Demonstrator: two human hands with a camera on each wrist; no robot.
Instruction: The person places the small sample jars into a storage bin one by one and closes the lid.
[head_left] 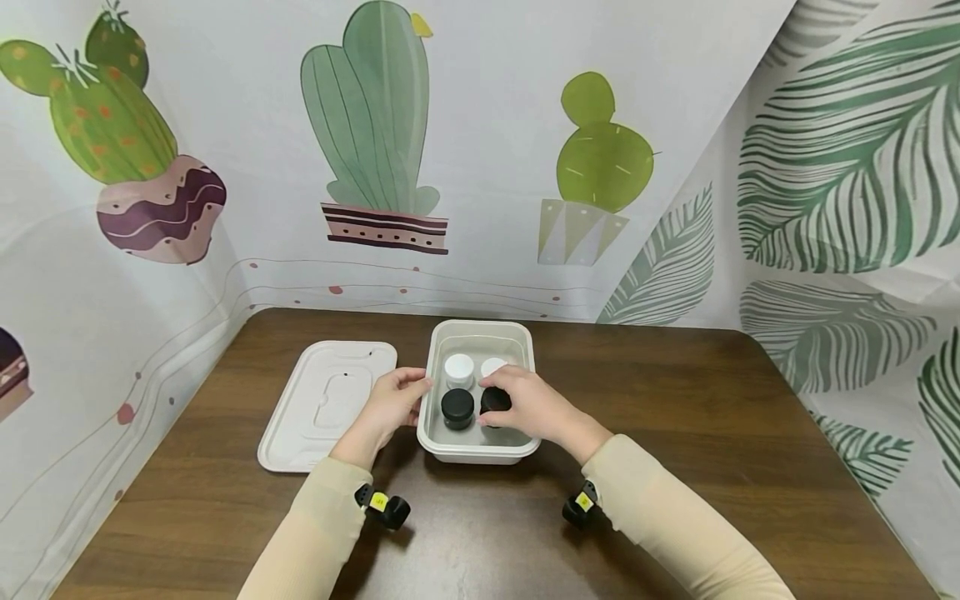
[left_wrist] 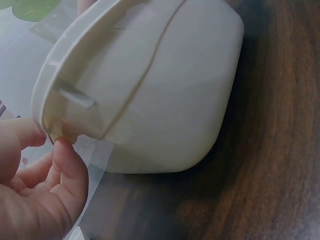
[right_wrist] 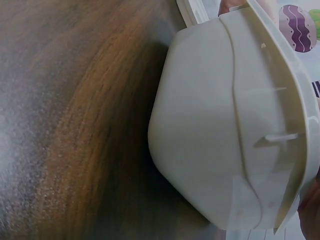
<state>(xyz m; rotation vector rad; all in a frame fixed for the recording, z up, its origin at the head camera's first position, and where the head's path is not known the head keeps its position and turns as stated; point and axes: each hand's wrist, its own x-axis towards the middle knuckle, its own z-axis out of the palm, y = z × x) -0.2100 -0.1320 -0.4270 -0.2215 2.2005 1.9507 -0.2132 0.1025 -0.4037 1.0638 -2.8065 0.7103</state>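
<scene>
A white plastic container (head_left: 480,451) stands on the table with small jars inside. Two have white lids, one at the back left (head_left: 459,367) and one at the back right (head_left: 492,366), the latter partly covered by fingers. In front of them are two black-lidded jars, the left one (head_left: 457,406) and the right one (head_left: 495,401). My left hand (head_left: 384,407) pinches the container's left rim, seen close in the left wrist view. Reaching over the right wall, my right hand (head_left: 538,407) grips the right black-lidded jar between thumb and fingers. In the right wrist view the container's wall (right_wrist: 200,115) hides that grip.
A white rectangular lid (head_left: 311,442) lies flat on the brown wooden table (head_left: 675,417), left of the container. Behind the table hangs a cloth (head_left: 495,167) printed with cacti and leaves. Small black cameras are strapped to the left wrist (head_left: 393,511) and right wrist (head_left: 577,510).
</scene>
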